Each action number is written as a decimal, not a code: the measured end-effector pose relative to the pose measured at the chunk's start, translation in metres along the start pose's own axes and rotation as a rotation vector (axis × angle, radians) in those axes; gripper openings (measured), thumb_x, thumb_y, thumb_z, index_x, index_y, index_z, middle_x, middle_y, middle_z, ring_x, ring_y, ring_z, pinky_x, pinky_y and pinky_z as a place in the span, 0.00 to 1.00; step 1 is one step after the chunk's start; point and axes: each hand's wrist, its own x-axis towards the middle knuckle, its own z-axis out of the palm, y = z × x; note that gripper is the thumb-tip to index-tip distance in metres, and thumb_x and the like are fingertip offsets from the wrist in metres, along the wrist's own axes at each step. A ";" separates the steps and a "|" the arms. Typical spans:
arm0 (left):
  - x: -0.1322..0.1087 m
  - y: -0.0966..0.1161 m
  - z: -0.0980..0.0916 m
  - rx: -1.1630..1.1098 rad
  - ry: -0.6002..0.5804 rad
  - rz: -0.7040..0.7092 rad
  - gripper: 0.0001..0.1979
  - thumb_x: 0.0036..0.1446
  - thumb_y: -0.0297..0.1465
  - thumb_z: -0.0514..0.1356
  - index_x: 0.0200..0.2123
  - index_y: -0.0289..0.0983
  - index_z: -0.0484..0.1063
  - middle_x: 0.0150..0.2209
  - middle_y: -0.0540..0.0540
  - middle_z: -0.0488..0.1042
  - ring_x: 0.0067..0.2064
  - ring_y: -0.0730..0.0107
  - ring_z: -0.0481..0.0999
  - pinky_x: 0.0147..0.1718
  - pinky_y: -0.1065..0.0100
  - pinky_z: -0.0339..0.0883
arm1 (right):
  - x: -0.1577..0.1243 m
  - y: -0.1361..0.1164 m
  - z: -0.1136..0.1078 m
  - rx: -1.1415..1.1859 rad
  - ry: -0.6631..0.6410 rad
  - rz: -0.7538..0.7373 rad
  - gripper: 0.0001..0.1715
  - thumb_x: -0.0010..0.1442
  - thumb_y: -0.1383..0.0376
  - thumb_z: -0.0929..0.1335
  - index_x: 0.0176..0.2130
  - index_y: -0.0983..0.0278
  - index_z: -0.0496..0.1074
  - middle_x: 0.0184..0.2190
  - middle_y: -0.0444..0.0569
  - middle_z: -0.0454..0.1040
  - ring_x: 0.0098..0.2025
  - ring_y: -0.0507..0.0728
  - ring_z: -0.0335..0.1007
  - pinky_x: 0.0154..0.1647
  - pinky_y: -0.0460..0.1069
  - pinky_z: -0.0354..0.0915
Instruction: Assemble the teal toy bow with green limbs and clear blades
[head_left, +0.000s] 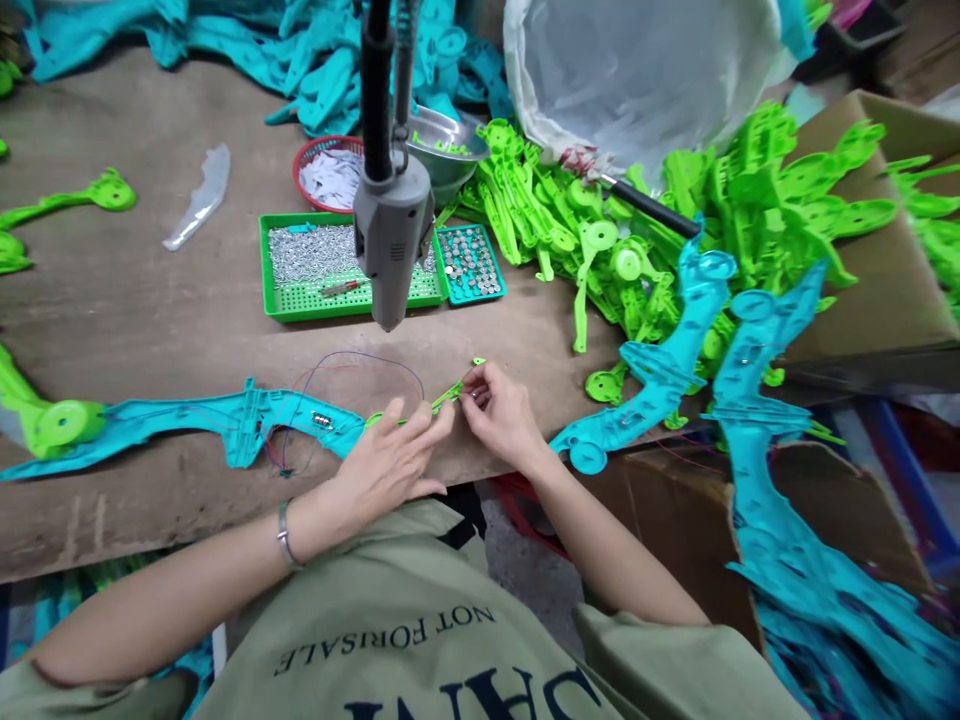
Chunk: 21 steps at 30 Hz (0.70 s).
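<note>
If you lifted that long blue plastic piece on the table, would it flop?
Probably not: the blue piece looks like ribbed moulded plastic, so it should stay stiff. It is thin and open, so likely light. Its loose wires would probably dangle and might snag. The right hand pinches a green strip beside it.

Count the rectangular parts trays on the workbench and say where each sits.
2. A large green tray of small metal parts lies behind the hanging grey tool; a smaller teal tray sits beside its right edge. More could be hidden under the green plastic pile.
</note>
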 end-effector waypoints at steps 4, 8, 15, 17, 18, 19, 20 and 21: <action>0.008 -0.014 0.003 -0.053 -0.019 0.175 0.39 0.58 0.59 0.55 0.54 0.30 0.74 0.61 0.34 0.70 0.61 0.50 0.66 0.64 0.50 0.55 | 0.001 0.002 0.000 -0.002 0.021 -0.048 0.07 0.54 0.71 0.65 0.34 0.60 0.64 0.27 0.44 0.73 0.27 0.53 0.72 0.32 0.48 0.68; 0.013 -0.023 0.005 -0.121 -0.050 0.223 0.38 0.56 0.61 0.56 0.50 0.32 0.74 0.59 0.33 0.72 0.57 0.51 0.71 0.63 0.49 0.56 | 0.002 0.004 -0.002 0.029 0.019 -0.079 0.07 0.54 0.71 0.66 0.34 0.60 0.65 0.30 0.45 0.75 0.29 0.53 0.74 0.33 0.48 0.71; 0.011 -0.022 0.007 -0.115 -0.038 0.223 0.37 0.57 0.61 0.55 0.48 0.32 0.73 0.60 0.32 0.71 0.56 0.52 0.72 0.64 0.52 0.56 | 0.001 0.008 -0.009 -0.008 0.038 -0.145 0.04 0.60 0.69 0.66 0.35 0.60 0.69 0.32 0.45 0.78 0.31 0.54 0.76 0.36 0.49 0.72; 0.011 -0.022 0.008 -0.128 -0.025 0.223 0.38 0.57 0.60 0.55 0.49 0.31 0.73 0.60 0.31 0.71 0.56 0.52 0.73 0.63 0.52 0.57 | 0.001 0.009 -0.008 -0.040 0.054 -0.160 0.05 0.59 0.69 0.66 0.35 0.60 0.70 0.31 0.45 0.78 0.31 0.54 0.76 0.36 0.49 0.72; 0.011 -0.022 0.008 -0.130 -0.021 0.224 0.38 0.56 0.60 0.55 0.49 0.31 0.73 0.60 0.31 0.71 0.56 0.52 0.73 0.63 0.52 0.57 | 0.001 0.009 -0.008 -0.041 0.060 -0.163 0.05 0.59 0.70 0.66 0.35 0.60 0.71 0.31 0.45 0.78 0.30 0.54 0.75 0.35 0.49 0.72; 0.011 -0.022 0.009 -0.127 -0.018 0.226 0.38 0.56 0.60 0.55 0.49 0.30 0.73 0.59 0.31 0.71 0.56 0.51 0.73 0.63 0.52 0.58 | 0.001 0.009 -0.007 -0.034 0.065 -0.166 0.05 0.59 0.70 0.66 0.36 0.60 0.71 0.31 0.44 0.78 0.30 0.53 0.76 0.35 0.48 0.72; 0.011 -0.022 0.009 -0.122 -0.016 0.228 0.38 0.56 0.60 0.56 0.50 0.30 0.73 0.59 0.31 0.71 0.56 0.51 0.73 0.63 0.52 0.58 | 0.001 0.009 -0.006 -0.025 0.071 -0.172 0.06 0.59 0.70 0.66 0.36 0.60 0.71 0.31 0.44 0.78 0.30 0.53 0.76 0.35 0.48 0.72; 0.011 -0.022 0.010 -0.118 -0.014 0.229 0.38 0.56 0.60 0.56 0.50 0.30 0.73 0.59 0.31 0.71 0.56 0.51 0.73 0.62 0.52 0.58 | 0.001 0.008 -0.005 -0.017 0.077 -0.181 0.06 0.59 0.71 0.66 0.35 0.60 0.71 0.31 0.44 0.78 0.30 0.53 0.76 0.36 0.48 0.73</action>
